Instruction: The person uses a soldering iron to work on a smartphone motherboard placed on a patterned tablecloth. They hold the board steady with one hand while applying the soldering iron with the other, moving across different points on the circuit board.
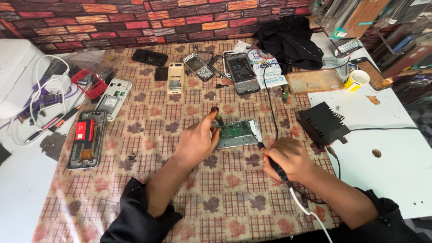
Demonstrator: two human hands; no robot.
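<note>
- Where the patterned table (135,189) shows mid-frame, left hand (195,141) fingers pinch a small dark-tipped tool (218,116) at the opened phone's (236,133) left edge.
- Phone long axis runs left-right, between both hands.
- Right hand (290,158) fingers wrapped around corded probe (270,159), tip touching phone's right end.

A white printed packet (265,67) lay at the far edge of my worktop, beside the black cloth (290,42), and a red label (85,129) sat on the opened phone (87,139) at my left.
</note>
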